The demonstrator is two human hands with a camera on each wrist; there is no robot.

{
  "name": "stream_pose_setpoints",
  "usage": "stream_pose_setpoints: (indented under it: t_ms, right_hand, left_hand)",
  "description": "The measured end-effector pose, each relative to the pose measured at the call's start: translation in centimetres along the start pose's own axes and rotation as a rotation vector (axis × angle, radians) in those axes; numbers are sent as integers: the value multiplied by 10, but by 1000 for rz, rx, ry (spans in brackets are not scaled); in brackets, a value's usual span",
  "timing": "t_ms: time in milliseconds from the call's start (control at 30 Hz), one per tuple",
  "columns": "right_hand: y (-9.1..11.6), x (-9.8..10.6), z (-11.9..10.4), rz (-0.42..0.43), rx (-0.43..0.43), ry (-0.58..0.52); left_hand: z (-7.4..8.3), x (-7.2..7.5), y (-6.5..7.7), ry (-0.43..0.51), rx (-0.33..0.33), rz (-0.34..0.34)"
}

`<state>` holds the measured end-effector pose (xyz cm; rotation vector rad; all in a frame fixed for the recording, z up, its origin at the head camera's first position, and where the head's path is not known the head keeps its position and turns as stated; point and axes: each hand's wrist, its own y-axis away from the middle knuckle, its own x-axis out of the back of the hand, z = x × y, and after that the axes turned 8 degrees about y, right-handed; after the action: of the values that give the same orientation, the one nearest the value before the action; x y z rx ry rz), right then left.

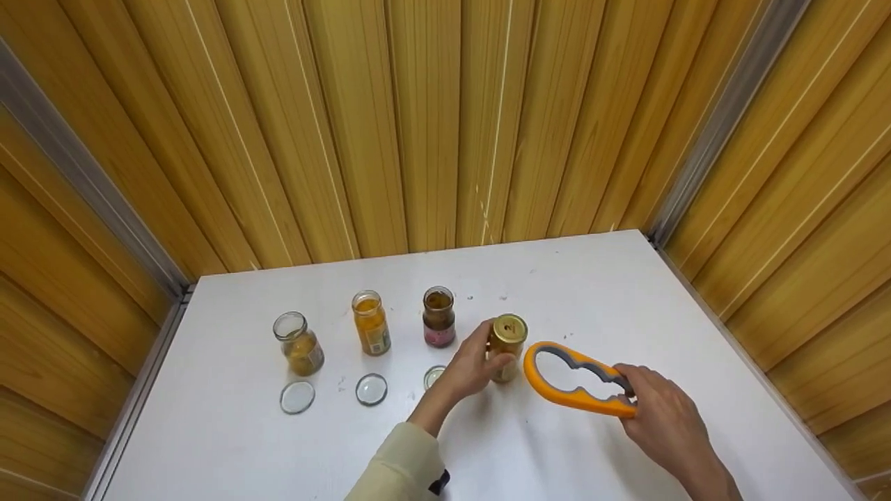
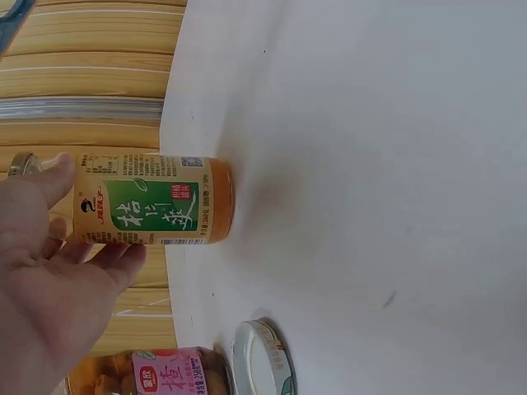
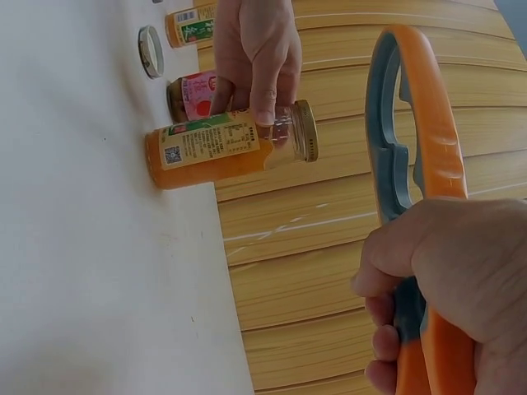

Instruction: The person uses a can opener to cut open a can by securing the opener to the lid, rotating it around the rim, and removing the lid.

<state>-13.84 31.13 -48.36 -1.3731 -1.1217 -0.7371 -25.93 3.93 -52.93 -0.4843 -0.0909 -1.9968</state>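
My left hand (image 1: 468, 367) grips a glass jar (image 2: 148, 202) of orange-coloured fruit, with thumb and fingers around its upper part. The jar stands upright on the table, its gold lid (image 1: 510, 328) on and a dark mark on top. In my right hand (image 1: 669, 419) is an orange jar opener (image 1: 582, 400) with a grey, notched inner edge. My fingers wrap its handle end, as the right wrist view shows. The opener's rounded loop is held above the table, to the right of the jar and apart from it.
Three lidless jars stand left of the held one: a partly filled jar (image 1: 303, 351), an orange jar (image 1: 371, 327) and a dark jar with a pink label (image 1: 438, 325). Before them lie their apparent lids (image 1: 297, 397). A wood-patterned wall (image 1: 431, 139) rises behind the white table (image 1: 230, 445).
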Motion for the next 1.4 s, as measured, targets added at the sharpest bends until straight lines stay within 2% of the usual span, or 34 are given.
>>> stream_pose_setpoints:
  t_ms: [200, 333, 767, 1000, 1233, 1400]
  right_hand:
    - [1, -1, -2, 24, -4, 4]
    - [0, -2, -4, 43, 6, 0]
    - [-4, -1, -14, -31, -19, 4]
    - [-5, -1, -23, -34, -16, 5]
    - [-2, -8, -37, -4, 46, 29]
    - [-3, -12, -49, 39, 98, 35]
  left_hand:
    - [1, 10, 13, -7, -19, -139]
    - [1, 15, 21, 17, -50, -189]
    - [1, 25, 61, 120, -88, -311]
    - [3, 31, 82, 135, -78, -365]
    - [4, 37, 106, 159, -39, -411]
    - [4, 40, 119, 162, -11, -420]
